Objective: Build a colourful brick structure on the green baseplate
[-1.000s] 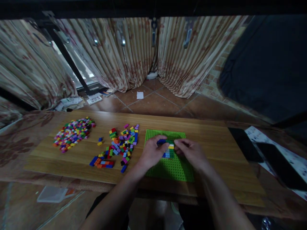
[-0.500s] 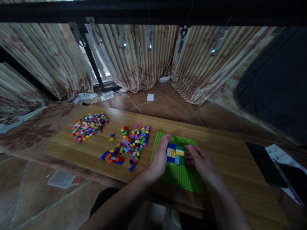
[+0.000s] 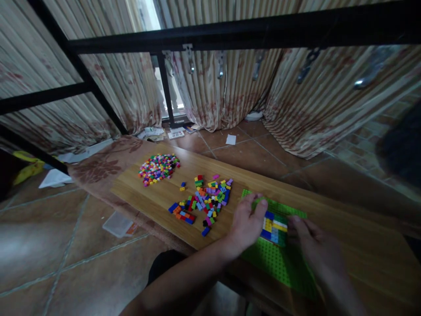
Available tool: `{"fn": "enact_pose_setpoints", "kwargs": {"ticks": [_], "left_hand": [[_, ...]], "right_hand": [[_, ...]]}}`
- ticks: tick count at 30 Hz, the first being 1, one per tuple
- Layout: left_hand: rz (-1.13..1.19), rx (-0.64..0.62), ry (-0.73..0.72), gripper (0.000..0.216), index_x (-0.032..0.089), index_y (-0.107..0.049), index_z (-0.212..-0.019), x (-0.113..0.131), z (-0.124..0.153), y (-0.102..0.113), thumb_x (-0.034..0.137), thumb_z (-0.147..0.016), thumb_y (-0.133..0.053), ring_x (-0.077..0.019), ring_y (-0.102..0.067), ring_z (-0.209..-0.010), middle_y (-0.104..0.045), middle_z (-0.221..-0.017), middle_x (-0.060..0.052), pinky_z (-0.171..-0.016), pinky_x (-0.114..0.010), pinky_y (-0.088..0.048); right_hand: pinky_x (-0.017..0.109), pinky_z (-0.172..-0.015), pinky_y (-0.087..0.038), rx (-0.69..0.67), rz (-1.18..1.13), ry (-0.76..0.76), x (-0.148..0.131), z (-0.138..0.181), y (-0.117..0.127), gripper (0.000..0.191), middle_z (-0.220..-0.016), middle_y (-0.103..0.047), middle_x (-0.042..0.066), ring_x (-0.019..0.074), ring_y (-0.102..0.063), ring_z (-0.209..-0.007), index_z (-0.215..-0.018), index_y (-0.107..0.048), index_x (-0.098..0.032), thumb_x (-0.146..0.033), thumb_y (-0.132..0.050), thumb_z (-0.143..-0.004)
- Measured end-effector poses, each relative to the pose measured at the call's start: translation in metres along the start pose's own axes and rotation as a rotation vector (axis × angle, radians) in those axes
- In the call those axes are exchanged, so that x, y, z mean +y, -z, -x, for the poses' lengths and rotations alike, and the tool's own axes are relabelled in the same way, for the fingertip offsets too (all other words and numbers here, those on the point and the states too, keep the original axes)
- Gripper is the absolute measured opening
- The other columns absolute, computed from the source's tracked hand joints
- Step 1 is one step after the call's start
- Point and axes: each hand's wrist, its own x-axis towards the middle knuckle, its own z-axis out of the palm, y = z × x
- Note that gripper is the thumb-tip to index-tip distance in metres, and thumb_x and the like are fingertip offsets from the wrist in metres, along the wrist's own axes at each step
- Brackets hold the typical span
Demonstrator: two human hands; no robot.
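Note:
A flat block of building bricks (image 3: 272, 229), in blue, yellow, white, light blue and green, sits over the green baseplate (image 3: 272, 261). My left hand (image 3: 247, 223) is at its left side, thumb near the block's edge and fingers curled over the far part of the plate. Against the right edge, my right hand (image 3: 314, 241) has its thumb and fingers closed on the green bricks. The right fingertips are partly hidden and blurred. Left of the plate lies a spread of loose bricks (image 3: 210, 198).
A bigger heap of small bricks (image 3: 159, 168) lies at the wooden tabletop's (image 3: 144, 197) far left. A clear plastic lid or tray (image 3: 117, 224) is on the tiled floor. Striped curtains (image 3: 223, 96) and a black metal bar (image 3: 210, 35) are beyond the table.
The view has swung left, so everything appears further right. My left thumb and fingers have lifted and curled more; my right hand stays at the block's right edge.

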Motion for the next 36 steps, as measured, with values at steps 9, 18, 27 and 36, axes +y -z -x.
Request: {"fn": "enact_pose_setpoints", "kwargs": {"ticks": [9, 18, 27, 36], "left_hand": [[-0.946, 0.059, -0.203, 0.013, 0.017, -0.068, -0.088, 0.000, -0.031, 0.085, 0.017, -0.080, -0.058, -0.0297, -0.061, -0.098, -0.068, -0.101, -0.013, -0.091, -0.047, -0.045], [-1.196, 0.036, -0.161, 0.022, 0.018, -0.067, -0.098, 0.002, -0.023, 0.083, 0.030, -0.079, -0.064, -0.0312, -0.055, -0.101, -0.064, -0.106, -0.013, -0.086, -0.044, -0.043], [-1.214, -0.001, -0.081, 0.032, 0.020, -0.064, -0.104, 0.000, -0.027, 0.113, 0.013, -0.075, -0.054, -0.0275, -0.059, -0.100, -0.068, -0.102, -0.008, -0.086, -0.040, -0.041], [-1.062, 0.206, -0.020, 0.032, 0.021, -0.068, -0.099, 0.002, -0.045, 0.140, 0.010, -0.077, -0.048, -0.0226, -0.063, -0.096, -0.070, -0.099, -0.007, -0.086, -0.032, -0.046]], "right_hand": [[0.042, -0.072, -0.049, 0.141, 0.207, 0.086, -0.018, 0.009, -0.002, 0.049, -0.087, -0.075, 0.010, 0.0314, -0.069, -0.083, -0.095, -0.072, -0.022, -0.063, -0.046, -0.082], [0.040, -0.068, -0.048, 0.186, 0.286, 0.105, -0.022, 0.011, -0.005, 0.047, -0.084, -0.075, 0.010, 0.0311, -0.068, -0.078, -0.095, -0.073, -0.021, -0.059, -0.048, -0.081], [0.038, -0.068, -0.048, 0.198, 0.304, 0.113, -0.021, 0.009, -0.005, 0.047, -0.082, -0.075, 0.009, 0.0299, -0.068, -0.078, -0.093, -0.074, -0.022, -0.059, -0.049, -0.080], [0.040, -0.070, -0.049, 0.192, 0.289, 0.109, -0.018, 0.008, -0.004, 0.047, -0.084, -0.075, 0.009, 0.0311, -0.069, -0.080, -0.092, -0.074, -0.022, -0.060, -0.049, -0.079]]}}
